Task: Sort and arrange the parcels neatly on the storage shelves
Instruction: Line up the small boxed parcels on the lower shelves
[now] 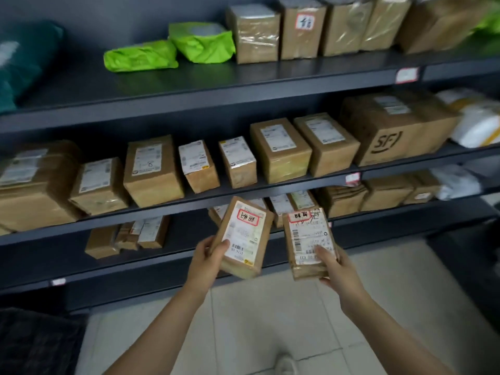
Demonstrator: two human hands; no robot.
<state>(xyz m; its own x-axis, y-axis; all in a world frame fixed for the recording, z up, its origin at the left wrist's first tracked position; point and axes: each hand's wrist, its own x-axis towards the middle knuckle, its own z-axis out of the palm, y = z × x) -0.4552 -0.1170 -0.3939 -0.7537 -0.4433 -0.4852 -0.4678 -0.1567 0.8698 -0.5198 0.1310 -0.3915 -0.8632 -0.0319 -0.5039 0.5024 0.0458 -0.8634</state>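
Note:
Each of my hands holds a small brown cardboard parcel in front of the dark shelves. My left hand [207,262] grips the left parcel [244,234] by its lower end, thumb on its white label. My right hand [336,269] grips the right parcel [307,236] the same way, thumb on the barcode label. Both parcels carry a red-bordered sticker near the top and tilt slightly apart. They hover level with the lower shelf [173,262], not touching it.
The middle shelf [205,200] holds a row of labelled brown boxes, with a large SF box [392,128] at right. Green bags [167,48] and taped boxes stand on the top shelf [216,85]. More parcels sit on the lower shelf. Tiled floor lies below.

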